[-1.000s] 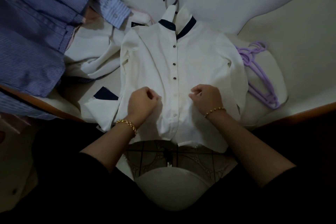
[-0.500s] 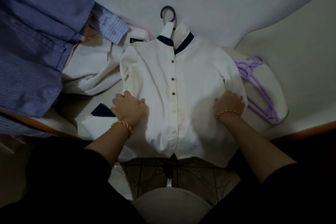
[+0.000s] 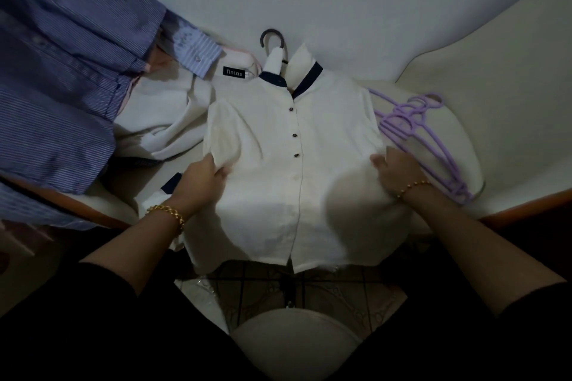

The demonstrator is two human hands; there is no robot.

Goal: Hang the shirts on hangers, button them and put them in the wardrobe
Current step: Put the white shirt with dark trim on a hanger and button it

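Left hand [image 3: 202,178], centre left of frame, pinches sleeve fold of white shirt [image 3: 297,182]. Right hand [image 3: 394,172], centre right, lies on shirt side; fingers curled into cloth, real grip cannot tell. Shirt in frame centre on pale surface, front up, buttoned, dark hanger hook [image 3: 272,39] above collar. Advice: lift by hanger hook, support hem, keep sleeves from dragging. Cloth cream, navy collar band, small dark buttons. Purple hangers [image 3: 427,139] just beside, right.
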